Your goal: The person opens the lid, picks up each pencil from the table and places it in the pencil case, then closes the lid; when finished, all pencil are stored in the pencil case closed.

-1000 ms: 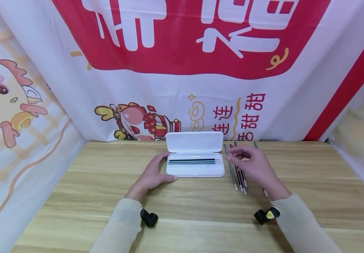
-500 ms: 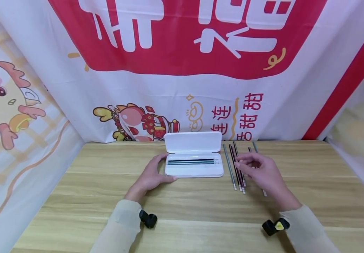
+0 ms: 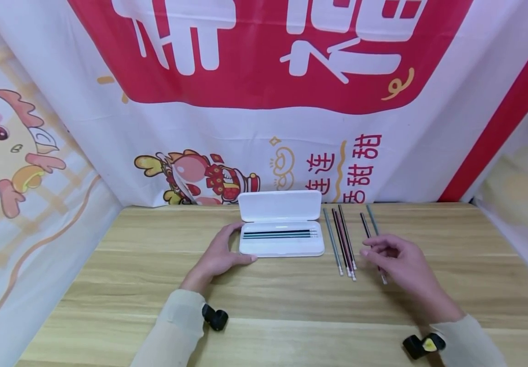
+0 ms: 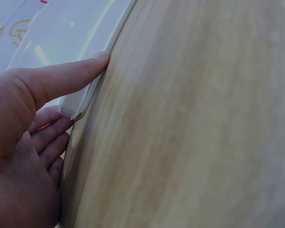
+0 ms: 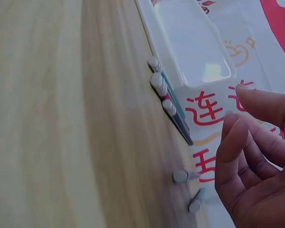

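Note:
A white pencil case (image 3: 282, 249) lies on the table with its lid (image 3: 280, 206) raised; dark and green pencils (image 3: 278, 234) lie lengthwise inside. My left hand (image 3: 220, 253) holds the case's left end, thumb on the front edge (image 4: 92, 69) and fingers around the far corner. To the right, my right hand (image 3: 403, 261) hovers above a black pencil (image 3: 366, 224) and a blue-green pencil (image 3: 372, 219), partly hiding both. Its fingers are loosely bent, and a gap shows between thumb and forefinger in the right wrist view, with nothing held.
Between the case and my right hand lies a group of loose pencils, among them a blue-grey pencil (image 3: 333, 242) and a maroon pencil (image 3: 343, 244), eraser ends toward me. A printed cloth (image 3: 190, 122) hangs behind the wooden table (image 3: 291, 306).
My right hand has moved right, from beside the case across the group of pencils to the separate pair. The left hand has stayed on the case.

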Demonstrator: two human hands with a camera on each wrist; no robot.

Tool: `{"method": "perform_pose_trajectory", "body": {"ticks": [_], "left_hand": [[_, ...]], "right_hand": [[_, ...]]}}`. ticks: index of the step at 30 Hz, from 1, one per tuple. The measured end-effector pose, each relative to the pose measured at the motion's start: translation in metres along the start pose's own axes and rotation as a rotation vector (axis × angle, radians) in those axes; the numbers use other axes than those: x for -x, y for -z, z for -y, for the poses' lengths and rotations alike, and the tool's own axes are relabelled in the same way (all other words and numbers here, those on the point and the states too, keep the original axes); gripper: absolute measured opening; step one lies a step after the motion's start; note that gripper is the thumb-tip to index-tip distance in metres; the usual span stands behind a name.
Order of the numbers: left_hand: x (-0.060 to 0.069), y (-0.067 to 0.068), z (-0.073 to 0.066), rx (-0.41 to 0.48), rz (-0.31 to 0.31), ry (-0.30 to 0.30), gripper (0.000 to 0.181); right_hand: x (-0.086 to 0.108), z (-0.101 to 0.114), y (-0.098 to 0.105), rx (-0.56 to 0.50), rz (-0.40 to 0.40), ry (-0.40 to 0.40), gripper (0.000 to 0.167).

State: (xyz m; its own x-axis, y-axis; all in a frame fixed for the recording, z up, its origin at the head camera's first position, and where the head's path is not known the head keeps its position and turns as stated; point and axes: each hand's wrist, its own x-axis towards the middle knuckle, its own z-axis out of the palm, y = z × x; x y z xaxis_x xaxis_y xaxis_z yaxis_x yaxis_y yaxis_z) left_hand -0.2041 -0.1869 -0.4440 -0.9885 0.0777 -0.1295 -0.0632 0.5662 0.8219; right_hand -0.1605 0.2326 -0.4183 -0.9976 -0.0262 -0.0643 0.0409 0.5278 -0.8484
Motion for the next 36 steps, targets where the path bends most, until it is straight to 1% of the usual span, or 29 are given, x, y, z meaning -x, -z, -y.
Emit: {"method": "perform_pose_trajectory", "body": {"ticks": [4,10,16,19,23,30,36], "left_hand": [[0.0,0.0,0.0,0.004,0.0,0.001,0.094],[0.001,0.0,0.0,0.006,0.002,-0.003,0.094],[0.001,0.001,-0.001,0.003,0.008,-0.012,0.093],[0.001,0.0,0.0,0.002,0.008,-0.011,0.094],[0.001,0.0,0.0,0.006,0.008,-0.008,0.094],[0.001,0.0,0.001,0.004,0.008,-0.006,0.095],[0.001,0.0,-0.001,0.004,0.007,-0.003,0.094]], "right_hand": [[0.005,-0.009,0.007,0.025,0.0,-0.029,0.048],[0.009,-0.022,0.018,-0.025,-0.009,-0.042,0.049],[0.01,-0.034,0.028,0.009,-0.018,-0.099,0.054],[0.01,-0.039,0.032,0.032,-0.017,-0.093,0.055],[0.01,-0.043,0.036,0.066,-0.018,-0.09,0.058],[0.008,-0.048,0.038,0.087,-0.014,-0.094,0.059],[0.007,-0.046,0.039,0.108,-0.004,-0.116,0.058]]}}
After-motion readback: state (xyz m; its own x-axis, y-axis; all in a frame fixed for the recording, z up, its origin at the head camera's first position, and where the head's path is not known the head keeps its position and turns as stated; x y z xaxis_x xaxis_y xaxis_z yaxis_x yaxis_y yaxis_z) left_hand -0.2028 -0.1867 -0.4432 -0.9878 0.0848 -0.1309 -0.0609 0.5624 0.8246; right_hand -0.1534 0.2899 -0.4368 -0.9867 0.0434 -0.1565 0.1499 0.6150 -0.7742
